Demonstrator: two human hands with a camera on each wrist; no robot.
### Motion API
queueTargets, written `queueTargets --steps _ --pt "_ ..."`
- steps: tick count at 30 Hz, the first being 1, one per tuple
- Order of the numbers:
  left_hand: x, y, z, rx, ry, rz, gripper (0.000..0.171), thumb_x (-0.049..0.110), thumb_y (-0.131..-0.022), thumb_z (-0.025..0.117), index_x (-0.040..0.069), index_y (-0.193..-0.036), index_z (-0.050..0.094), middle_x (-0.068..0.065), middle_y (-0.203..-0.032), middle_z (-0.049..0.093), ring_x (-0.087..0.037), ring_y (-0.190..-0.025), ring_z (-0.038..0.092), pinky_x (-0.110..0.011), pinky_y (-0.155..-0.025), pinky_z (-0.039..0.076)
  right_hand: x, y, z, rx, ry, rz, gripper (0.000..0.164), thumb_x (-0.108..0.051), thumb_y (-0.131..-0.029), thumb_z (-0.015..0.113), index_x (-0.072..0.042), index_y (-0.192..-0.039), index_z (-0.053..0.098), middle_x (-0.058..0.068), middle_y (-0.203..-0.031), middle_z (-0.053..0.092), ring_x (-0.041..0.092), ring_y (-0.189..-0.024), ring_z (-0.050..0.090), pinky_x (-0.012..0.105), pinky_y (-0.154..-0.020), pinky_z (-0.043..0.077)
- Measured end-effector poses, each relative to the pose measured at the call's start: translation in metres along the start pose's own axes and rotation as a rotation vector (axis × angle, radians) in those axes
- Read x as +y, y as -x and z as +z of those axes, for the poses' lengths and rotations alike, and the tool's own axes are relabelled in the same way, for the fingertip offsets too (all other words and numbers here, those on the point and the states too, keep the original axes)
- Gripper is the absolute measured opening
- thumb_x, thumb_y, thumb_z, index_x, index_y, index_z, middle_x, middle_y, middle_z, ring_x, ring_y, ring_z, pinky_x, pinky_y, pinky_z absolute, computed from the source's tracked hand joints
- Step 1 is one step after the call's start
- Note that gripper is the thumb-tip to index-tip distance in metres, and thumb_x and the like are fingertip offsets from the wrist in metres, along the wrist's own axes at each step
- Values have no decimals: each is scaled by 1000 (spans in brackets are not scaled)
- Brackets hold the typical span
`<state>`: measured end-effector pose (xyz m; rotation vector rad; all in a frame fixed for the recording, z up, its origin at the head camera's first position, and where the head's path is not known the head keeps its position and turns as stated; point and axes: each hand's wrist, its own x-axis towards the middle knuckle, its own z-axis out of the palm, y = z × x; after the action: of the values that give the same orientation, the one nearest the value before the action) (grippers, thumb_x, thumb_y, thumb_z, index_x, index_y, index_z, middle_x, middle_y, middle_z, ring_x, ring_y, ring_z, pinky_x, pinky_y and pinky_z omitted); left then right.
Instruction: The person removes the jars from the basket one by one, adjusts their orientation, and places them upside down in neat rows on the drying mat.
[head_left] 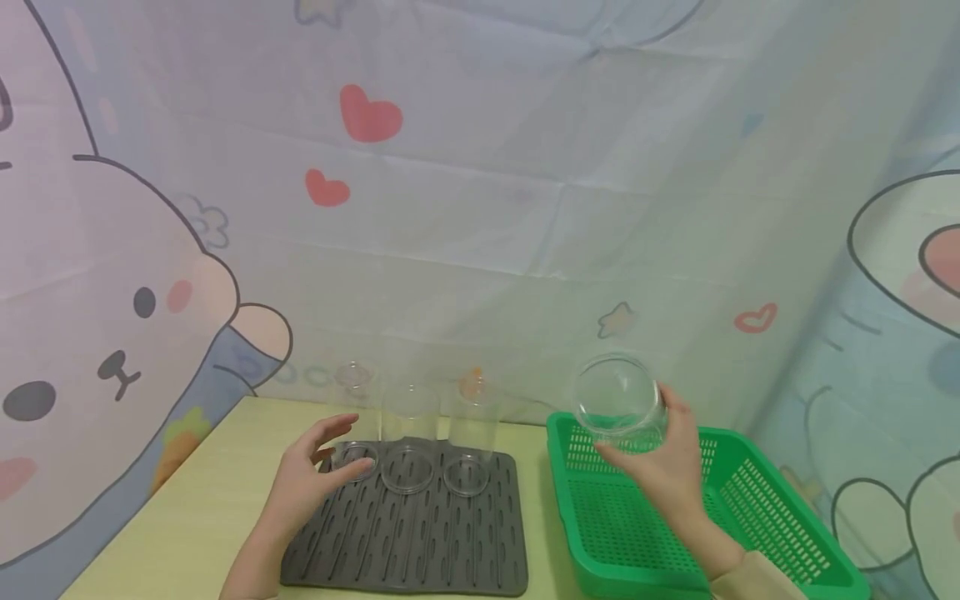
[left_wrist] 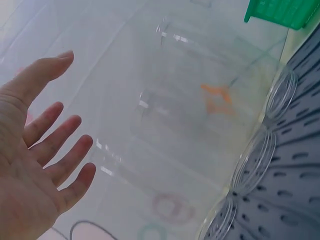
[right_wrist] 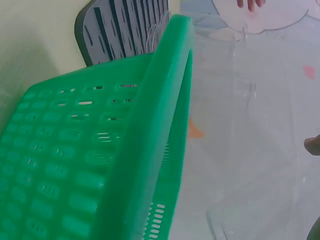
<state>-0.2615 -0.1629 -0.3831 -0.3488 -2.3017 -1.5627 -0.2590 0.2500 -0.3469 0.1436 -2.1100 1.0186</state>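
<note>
My right hand (head_left: 671, 471) grips a clear cylindrical cup (head_left: 617, 396) above the green basket, thumb and fingers on either side, its round end tilted toward the head camera. In the right wrist view only a fingertip (right_wrist: 313, 145) shows at the edge, with part of a clear cup (right_wrist: 260, 212) below. My left hand (head_left: 300, 477), fingers spread and holding nothing, is close to the left one of three clear cups; whether it touches is unclear in the head view. The left cup (head_left: 356, 421), middle cup (head_left: 409, 417) and right cup (head_left: 472, 425) stand on the grey mat.
The grey ribbed drying mat (head_left: 420, 542) lies on a pale yellow table (head_left: 187, 492). To its right stands the green perforated basket (head_left: 573, 533), its raised rim close to my right forearm. A printed cloth (head_left: 487, 217) hangs behind the table.
</note>
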Motion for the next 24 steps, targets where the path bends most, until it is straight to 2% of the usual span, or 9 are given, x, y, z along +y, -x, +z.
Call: queueTargets --steps 6,12,15,19,24 --pt "20 1 24 -29 55 8 77 17 -80 82 15 -146 42 -11 -150 46 -33 -136 44 -53 -109 39 -14 9 10 44 100 -154 102 -12 -51 95 -1 -140 45 22 -136 51 41 -123 46 62 -98 38" --pt "37 4 48 -94 115 -5 93 20 -76 85 21 -152 30 -9 -157 34 -34 -140 39 -57 -112 36 -29 17 22 87 200 -336 105 -18 -46 96 -2 -138 47 20 -133 53 40 -117 49 63 -92 39" --pt "39 6 59 -124 156 15 98 19 -75 86 21 -154 27 -8 -159 30 -33 -142 37 -57 -112 36 -36 22 29 106 242 -436 107 -18 -42 96 -3 -136 49 19 -130 54 39 -115 51 61 -90 41" --pt "38 8 70 -199 213 40 104 23 -74 87 24 -156 22 -7 -161 25 -35 -144 33 -57 -111 38 -43 28 40 127 289 -564 107 -21 -38 95 -3 -133 52 15 -128 56 33 -114 52 50 -86 43" --pt "37 10 76 -285 256 52 110 31 -74 87 25 -158 15 -11 -163 17 -39 -145 28 -60 -110 38 -49 36 54 152 338 -677 100 -24 -40 89 -3 -132 54 12 -127 59 30 -115 53 45 -85 42"
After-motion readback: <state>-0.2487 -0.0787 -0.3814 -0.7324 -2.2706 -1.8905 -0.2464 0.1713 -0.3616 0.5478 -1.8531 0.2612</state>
